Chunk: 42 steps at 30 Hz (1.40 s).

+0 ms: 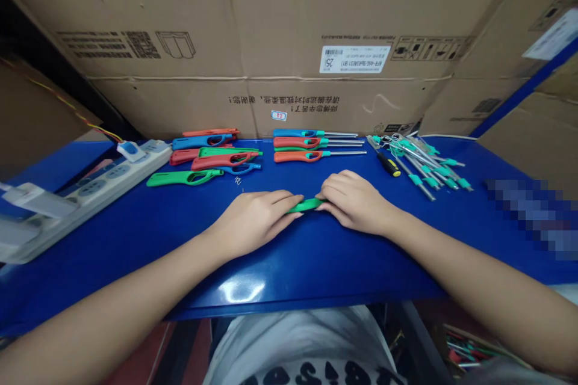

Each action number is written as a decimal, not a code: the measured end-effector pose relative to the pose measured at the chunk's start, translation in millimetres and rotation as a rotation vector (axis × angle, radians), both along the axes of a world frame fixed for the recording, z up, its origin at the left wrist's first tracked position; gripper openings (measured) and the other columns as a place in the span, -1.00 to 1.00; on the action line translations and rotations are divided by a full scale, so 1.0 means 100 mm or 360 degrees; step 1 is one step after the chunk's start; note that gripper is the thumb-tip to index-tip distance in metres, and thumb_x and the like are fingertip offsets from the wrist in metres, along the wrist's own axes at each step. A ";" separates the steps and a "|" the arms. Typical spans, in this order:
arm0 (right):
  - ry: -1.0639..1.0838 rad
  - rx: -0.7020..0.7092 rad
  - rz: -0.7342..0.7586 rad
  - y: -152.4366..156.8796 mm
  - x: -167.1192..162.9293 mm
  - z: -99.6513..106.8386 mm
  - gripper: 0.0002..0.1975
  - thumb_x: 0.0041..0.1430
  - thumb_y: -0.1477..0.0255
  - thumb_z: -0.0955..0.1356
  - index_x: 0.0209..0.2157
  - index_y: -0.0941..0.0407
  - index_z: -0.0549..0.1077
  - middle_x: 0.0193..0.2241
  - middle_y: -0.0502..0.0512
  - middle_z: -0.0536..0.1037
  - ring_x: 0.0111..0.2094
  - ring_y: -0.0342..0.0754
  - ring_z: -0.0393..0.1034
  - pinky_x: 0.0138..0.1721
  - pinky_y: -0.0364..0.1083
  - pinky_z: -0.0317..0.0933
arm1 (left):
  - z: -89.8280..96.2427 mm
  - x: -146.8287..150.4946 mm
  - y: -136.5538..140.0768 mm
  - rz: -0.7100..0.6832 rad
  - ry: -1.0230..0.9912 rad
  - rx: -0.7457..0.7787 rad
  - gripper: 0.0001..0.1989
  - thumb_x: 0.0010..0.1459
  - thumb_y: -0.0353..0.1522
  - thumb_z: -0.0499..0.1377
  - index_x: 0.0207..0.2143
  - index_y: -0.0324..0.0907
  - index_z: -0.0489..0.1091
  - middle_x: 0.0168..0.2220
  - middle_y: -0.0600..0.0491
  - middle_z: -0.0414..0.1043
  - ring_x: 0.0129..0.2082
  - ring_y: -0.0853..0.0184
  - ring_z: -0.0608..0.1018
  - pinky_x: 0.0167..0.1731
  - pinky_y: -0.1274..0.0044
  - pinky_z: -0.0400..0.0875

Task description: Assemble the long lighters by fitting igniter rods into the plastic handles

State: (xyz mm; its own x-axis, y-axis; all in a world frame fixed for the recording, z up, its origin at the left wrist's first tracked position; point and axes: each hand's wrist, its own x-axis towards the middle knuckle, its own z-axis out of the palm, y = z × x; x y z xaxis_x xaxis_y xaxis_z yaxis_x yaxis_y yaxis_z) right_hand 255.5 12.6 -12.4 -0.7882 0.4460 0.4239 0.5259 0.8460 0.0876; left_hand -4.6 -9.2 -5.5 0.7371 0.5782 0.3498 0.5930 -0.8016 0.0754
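Note:
A green lighter handle casing is held level above the blue table, mostly covered by my fingers. My left hand pinches its left end, and my right hand grips the right end. Beyond my left hand lies a loose pile of green, red and blue lighter casings, with a few small screws beside it. Several long-nosed lighters with metal tubes lie in a stack behind my hands. Past my right hand are a black and yellow screwdriver and a heap of metal lighter tubes with teal parts.
A white power strip with plugs runs along the table's left side. A large cardboard box stands upright as a wall at the back. Below the table at right, a container holds colourful lighter pieces. A blurred-out patch covers the right edge.

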 end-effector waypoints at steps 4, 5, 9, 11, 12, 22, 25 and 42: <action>-0.0002 -0.0238 -0.0113 0.04 0.04 0.02 -0.74 0.37 0.25 0.32 -0.13 0.15 0.49 -0.20 0.16 0.59 -0.16 0.04 0.41 -0.14 -0.01 0.14 | 0.01 -0.01 0.00 0.0030 -0.0005 -0.0017 -0.66 0.43 -0.24 0.02 0.05 -0.19 0.47 -0.07 0.00 0.62 -0.16 0.21 0.67 -0.25 0.46 0.55; -0.0005 -0.0276 -0.0167 0.06 0.08 0.03 -0.72 0.34 0.23 0.35 -0.07 0.14 0.48 -0.14 0.17 0.59 -0.10 0.07 0.42 -0.11 0.00 0.14 | 0.00 -0.02 0.02 0.0041 -0.0016 -0.0037 -0.66 0.43 -0.23 0.02 0.04 -0.18 0.48 -0.07 0.01 0.62 -0.16 0.21 0.67 -0.25 0.46 0.54; 0.0045 -0.0399 -0.0328 0.19 0.28 0.06 -0.63 0.26 0.22 0.42 0.02 0.10 0.45 -0.04 0.18 0.58 -0.01 0.12 0.42 -0.03 0.05 0.16 | 0.00 -0.07 0.08 0.0123 -0.0064 -0.0078 -0.66 0.42 -0.20 0.02 -0.04 -0.14 0.52 -0.06 0.04 0.62 -0.14 0.20 0.67 -0.25 0.48 0.52; 0.0073 -0.0444 -0.0351 0.25 0.38 0.07 -0.70 0.25 0.23 0.42 -0.06 0.09 0.48 -0.09 0.15 0.60 -0.04 0.11 0.44 -0.01 0.06 0.17 | 0.00 -0.10 0.11 0.0181 -0.0095 -0.0057 -0.67 0.41 -0.20 0.03 -0.05 -0.13 0.53 -0.06 0.05 0.63 -0.14 0.20 0.67 -0.28 0.48 0.51; 0.0078 -0.0442 -0.0361 0.27 0.42 0.07 -0.74 0.25 0.24 0.41 -0.10 0.09 0.49 -0.12 0.14 0.62 -0.06 0.10 0.45 0.00 0.07 0.17 | 0.00 -0.11 0.12 0.0205 -0.0108 -0.0043 -0.67 0.41 -0.20 0.03 -0.05 -0.13 0.53 -0.06 0.05 0.63 -0.14 0.20 0.67 -0.30 0.48 0.51; 0.0002 -0.0344 -0.0478 0.37 0.61 0.09 -0.83 0.30 0.35 0.37 -0.15 0.10 0.56 -0.15 0.18 0.64 -0.07 0.14 0.45 0.02 0.13 0.10 | 0.01 -0.16 0.16 0.0234 -0.0158 -0.0027 -0.64 0.39 -0.18 0.03 -0.06 -0.13 0.55 -0.08 0.03 0.64 -0.19 0.23 0.67 -0.32 0.52 0.50; 0.0059 -0.0396 -0.0396 0.38 0.61 0.08 -0.82 0.31 0.34 0.37 -0.17 0.11 0.58 -0.18 0.17 0.65 -0.10 0.08 0.46 0.04 0.11 0.09 | -0.01 -0.16 0.17 0.0229 -0.0176 -0.0040 -0.64 0.39 -0.17 0.04 -0.06 -0.12 0.56 -0.09 0.02 0.64 -0.20 0.23 0.67 -0.34 0.53 0.49; 0.0030 -0.0351 0.0117 0.11 0.19 0.01 -0.72 0.42 0.35 0.25 -0.12 0.20 0.54 -0.26 0.20 0.61 -0.19 0.01 0.37 -0.10 0.00 0.18 | -0.07 -0.04 0.10 0.0001 -0.0397 -0.0392 -0.68 0.37 -0.19 0.10 -0.06 -0.16 0.56 -0.14 -0.01 0.63 -0.24 0.28 0.65 -0.23 0.55 0.48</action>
State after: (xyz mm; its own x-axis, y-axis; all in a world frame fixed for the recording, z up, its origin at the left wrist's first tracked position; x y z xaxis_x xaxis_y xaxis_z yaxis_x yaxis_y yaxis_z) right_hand 274.2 24.1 -11.2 -0.8149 0.4713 0.3373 0.4622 0.8796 -0.1125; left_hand -8.3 1.3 -12.9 0.6461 0.6679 0.3693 0.5323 -0.7412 0.4090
